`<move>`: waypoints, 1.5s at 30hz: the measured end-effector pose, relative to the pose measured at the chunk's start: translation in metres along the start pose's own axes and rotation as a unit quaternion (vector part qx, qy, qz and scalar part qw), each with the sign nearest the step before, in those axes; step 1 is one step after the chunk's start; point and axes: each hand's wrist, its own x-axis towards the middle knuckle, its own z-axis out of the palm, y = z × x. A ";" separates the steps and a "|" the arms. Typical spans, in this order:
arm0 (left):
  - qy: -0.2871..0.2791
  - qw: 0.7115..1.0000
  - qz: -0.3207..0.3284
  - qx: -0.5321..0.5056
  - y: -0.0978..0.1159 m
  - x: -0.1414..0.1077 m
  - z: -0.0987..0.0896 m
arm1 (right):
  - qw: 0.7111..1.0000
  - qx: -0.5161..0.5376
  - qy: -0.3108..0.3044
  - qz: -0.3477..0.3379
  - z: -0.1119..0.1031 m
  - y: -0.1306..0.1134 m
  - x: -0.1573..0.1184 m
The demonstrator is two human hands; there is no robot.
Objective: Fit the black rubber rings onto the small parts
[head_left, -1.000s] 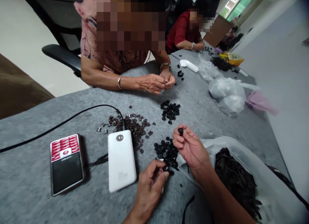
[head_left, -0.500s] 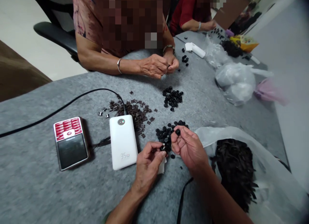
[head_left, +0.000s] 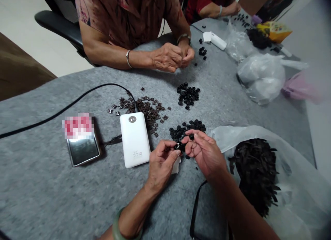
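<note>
My left hand point(head_left: 162, 164) pinches a small black ring point(head_left: 177, 147) between thumb and fingertips. My right hand point(head_left: 204, 153) holds a second black ring point(head_left: 191, 137) at its fingertips, close to the left hand. Both hands are just above a loose heap of black rings point(head_left: 187, 128) on the grey felt table top point(head_left: 51, 185). A smaller heap of the same rings point(head_left: 187, 95) lies farther off. Beside my right hand, an open plastic bag point(head_left: 224, 135) holds a mass of dark strips point(head_left: 256, 174). A small white scrap point(head_left: 176, 166) shows under my left hand.
A white 35 W power bank point(head_left: 134, 140) and a phone point(head_left: 82, 152) lie left of my hands, with a black cable point(head_left: 77, 105). Dark brown clips point(head_left: 147, 109) are scattered behind them. Across the table, a co-worker's hands point(head_left: 172, 57) work; another person sits beyond, near plastic bags point(head_left: 261, 79).
My hands have drawn closer together over the heap, and my left hand has risen from the table edge with a ring in its fingers. The view has tilted, shifting the table contents upward.
</note>
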 end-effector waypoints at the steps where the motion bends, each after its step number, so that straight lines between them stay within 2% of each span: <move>1: 0.002 1.000 0.003 0.004 -0.001 0.000 0.000 | 1.000 0.001 0.006 0.004 0.000 0.000 -0.001; 8: -0.007 1.000 -0.001 0.002 -0.002 0.001 0.000 | 1.000 0.016 0.015 0.022 -0.003 -0.001 -0.006; 14: 0.001 0.999 0.023 0.028 -0.001 0.002 0.000 | 0.998 0.035 0.016 0.040 -0.005 0.003 -0.007; 22: -0.019 0.999 0.019 0.030 -0.005 0.000 -0.002 | 0.997 0.062 -0.036 0.023 -0.015 0.012 -0.007; 28: -0.029 0.999 0.027 0.031 -0.003 -0.002 -0.003 | 0.992 0.090 -0.082 0.042 -0.016 0.020 -0.008; 33: -0.041 0.997 0.036 0.048 -0.002 -0.003 -0.003 | 0.987 0.132 -0.062 0.070 -0.016 0.024 -0.008; 39: -0.037 0.996 0.053 0.069 -0.002 -0.001 -0.004 | 0.988 0.126 -0.042 0.080 -0.012 0.025 -0.009; 45: -0.041 0.996 0.023 0.070 -0.004 0.000 -0.007 | 0.995 0.082 -0.021 0.043 -0.007 0.028 -0.011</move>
